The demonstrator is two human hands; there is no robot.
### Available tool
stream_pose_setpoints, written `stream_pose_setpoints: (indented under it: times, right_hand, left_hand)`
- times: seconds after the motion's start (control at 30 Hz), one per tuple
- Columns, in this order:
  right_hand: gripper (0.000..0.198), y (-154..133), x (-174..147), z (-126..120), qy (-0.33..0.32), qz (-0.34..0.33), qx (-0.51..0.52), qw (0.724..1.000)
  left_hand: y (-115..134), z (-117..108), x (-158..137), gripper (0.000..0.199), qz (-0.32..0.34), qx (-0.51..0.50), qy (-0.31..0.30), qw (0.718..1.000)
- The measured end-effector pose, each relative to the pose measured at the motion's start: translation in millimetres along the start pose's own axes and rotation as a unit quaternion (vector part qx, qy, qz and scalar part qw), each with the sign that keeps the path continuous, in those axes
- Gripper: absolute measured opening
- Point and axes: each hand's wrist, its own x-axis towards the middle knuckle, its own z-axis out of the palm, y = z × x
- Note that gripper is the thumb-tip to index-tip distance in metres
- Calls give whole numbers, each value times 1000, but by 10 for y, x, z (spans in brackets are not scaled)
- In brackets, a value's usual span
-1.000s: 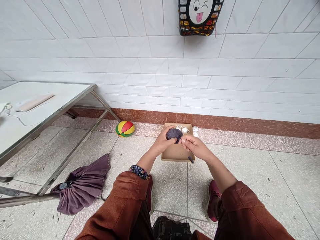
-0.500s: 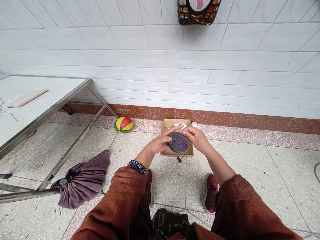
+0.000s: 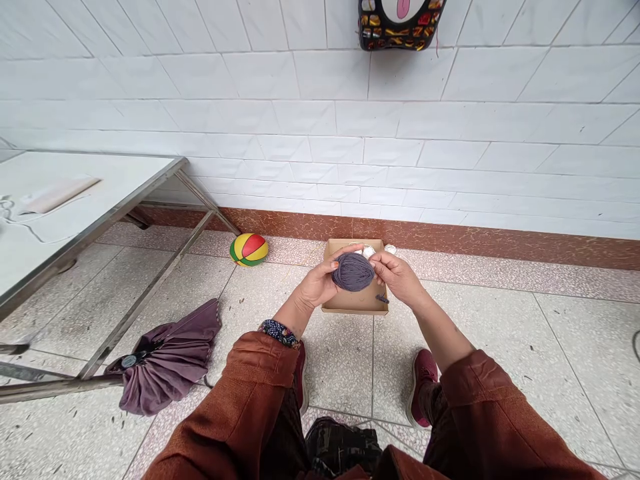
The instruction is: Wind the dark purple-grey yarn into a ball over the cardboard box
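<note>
Over a brown cardboard box (image 3: 354,304), my left hand (image 3: 321,283) grips an oval, purple-grey yarn ball (image 3: 353,273). My right hand (image 3: 397,275) pinches closed alongside.

A table (image 3: 120,170) with a white top and metal frame stands at left; a pale flat item (image 3: 63,195) and a thin cord (image 3: 35,233) lie on it. A purple umbrella (image 3: 173,357), loosely folded, lies beside the lower rail. A multicoloured ball (image 3: 249,249) rests on the speckled floor (image 3: 475,353) near the reddish-brown skirting (image 3: 500,243). A black openwork container (image 3: 400,35), partly out of view, is positioned against the white tiled wall (image 3: 300,120).
</note>
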Motion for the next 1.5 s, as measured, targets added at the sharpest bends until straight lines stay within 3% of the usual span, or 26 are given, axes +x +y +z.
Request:
stream_pose_setpoints:
  times: [0.23, 0.8, 1.1, 1.5]
  right_hand:
    - [39, 17, 7, -10, 3, 9, 38, 999]
    - [33, 73, 11, -44, -18, 16, 61, 998]
    - [28, 132, 32, -15, -23, 20, 57, 998]
    - [20, 131, 53, -12, -13, 0, 15, 1000]
  left_hand:
    - [13, 68, 6, 65, -16, -12, 16, 1000]
    - [-54, -27, 11, 64, -30, -23, 26, 999]
    - [-47, 10, 38, 56, -12, -25, 65, 997]
    - [-36, 25, 38, 59, 1, -17, 50, 999]
